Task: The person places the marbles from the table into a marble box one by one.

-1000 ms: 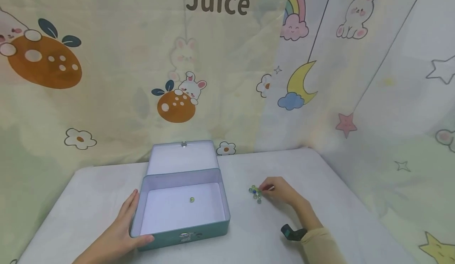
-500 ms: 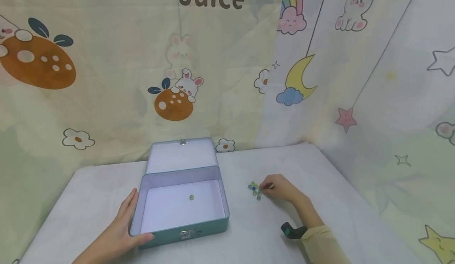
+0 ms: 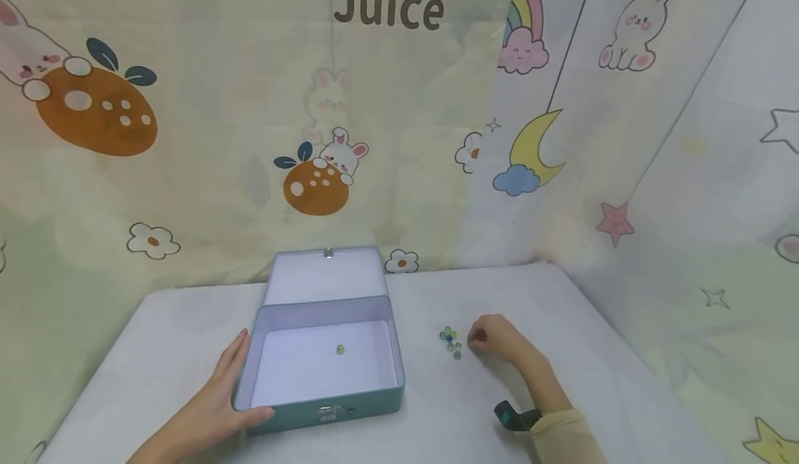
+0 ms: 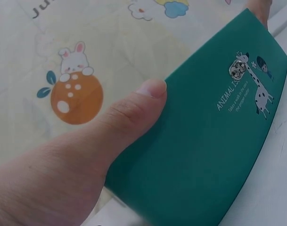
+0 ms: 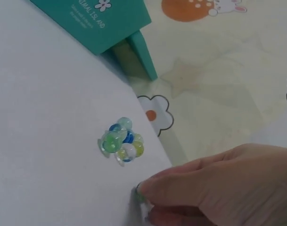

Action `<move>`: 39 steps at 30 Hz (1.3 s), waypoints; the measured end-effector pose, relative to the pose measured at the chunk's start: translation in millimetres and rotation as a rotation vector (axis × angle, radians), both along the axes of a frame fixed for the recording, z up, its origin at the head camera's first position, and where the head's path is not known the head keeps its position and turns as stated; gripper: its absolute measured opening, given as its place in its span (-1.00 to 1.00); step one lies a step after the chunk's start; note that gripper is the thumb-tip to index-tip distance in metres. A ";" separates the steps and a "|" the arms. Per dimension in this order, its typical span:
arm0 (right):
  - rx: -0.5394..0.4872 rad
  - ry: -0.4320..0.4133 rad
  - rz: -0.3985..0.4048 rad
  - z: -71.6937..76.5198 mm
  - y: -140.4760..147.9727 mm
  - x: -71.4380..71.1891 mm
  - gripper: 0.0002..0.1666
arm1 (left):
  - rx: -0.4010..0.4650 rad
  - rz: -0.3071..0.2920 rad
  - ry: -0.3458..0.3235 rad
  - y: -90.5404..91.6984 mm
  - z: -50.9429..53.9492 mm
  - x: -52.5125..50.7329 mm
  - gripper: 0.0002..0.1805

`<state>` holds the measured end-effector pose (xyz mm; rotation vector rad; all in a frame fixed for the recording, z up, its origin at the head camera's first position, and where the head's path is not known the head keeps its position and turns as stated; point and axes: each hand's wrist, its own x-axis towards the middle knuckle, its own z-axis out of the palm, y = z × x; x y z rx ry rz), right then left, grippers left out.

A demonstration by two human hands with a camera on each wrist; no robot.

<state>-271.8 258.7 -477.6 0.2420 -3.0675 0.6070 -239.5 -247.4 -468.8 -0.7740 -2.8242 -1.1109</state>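
Note:
A teal-green tin box (image 3: 368, 401) stands on the table with its lid (image 3: 324, 277) tipped back and its inside white. One greenish glass marble (image 3: 340, 349) lies on the box floor. At the box's front left corner, my left hand (image 3: 215, 401) grips it, thumb (image 4: 138, 106) on the front and fingers along the left side. To the right of the box is a small cluster of glass marbles (image 3: 449, 339), clear, green, yellow and blue. Just right of them, my right hand (image 3: 499, 339) pinches a greenish marble (image 5: 140, 191), mostly covered by the fingertips in the right wrist view.
The table has a white cover (image 3: 437, 408). Behind it hangs a patterned cloth (image 3: 399, 138) with rabbits, oranges and the word Juice. The open lid leans close to this cloth. A dark strap (image 3: 514, 415) with a small device sits on the right wrist.
My right hand has drawn slightly right, away from the marble cluster, with a marble between its fingertips. The left hand stays on the box. The head view has shifted a little.

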 end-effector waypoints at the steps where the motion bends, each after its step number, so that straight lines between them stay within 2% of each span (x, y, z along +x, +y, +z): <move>1: 0.009 -0.009 -0.015 1.1 -0.3 1.6 -0.90 | -0.006 0.006 0.001 0.2 0.1 0.0 0.31; 6: 0.056 -0.034 -0.060 5.1 -1.7 4.6 -0.83 | 0.001 0.026 -0.032 0.7 -1.6 -0.3 0.34; 13: 0.040 -0.052 -0.059 -2.4 -7.1 2.5 -0.80 | 0.005 0.040 -0.048 0.0 -7.0 2.3 0.34; 18: 0.017 -0.056 -0.070 0.4 -8.8 4.7 -0.82 | 0.001 0.039 -0.059 0.7 -6.0 0.9 0.34; 22: -0.003 -0.011 0.010 8.2 -10.0 -0.8 -0.84 | -0.008 0.043 -0.062 -0.5 -4.3 -0.5 0.35; 26: -0.040 0.032 0.102 22.5 -11.9 -7.6 -0.82 | 0.001 0.037 -0.083 2.0 -4.4 -2.4 0.34; 30: -0.061 0.033 0.162 36.8 -18.3 -15.0 -0.81 | 0.009 0.046 -0.105 4.3 -4.6 -2.5 0.35; 35: -0.124 0.033 0.285 55.6 -33.4 -20.5 -0.83 | 0.014 0.047 -0.106 4.6 -2.0 -1.1 0.35; 39: -0.186 -0.007 0.347 73.8 -51.4 -22.1 -0.83 | 0.001 0.044 -0.100 1.6 1.9 0.2 0.35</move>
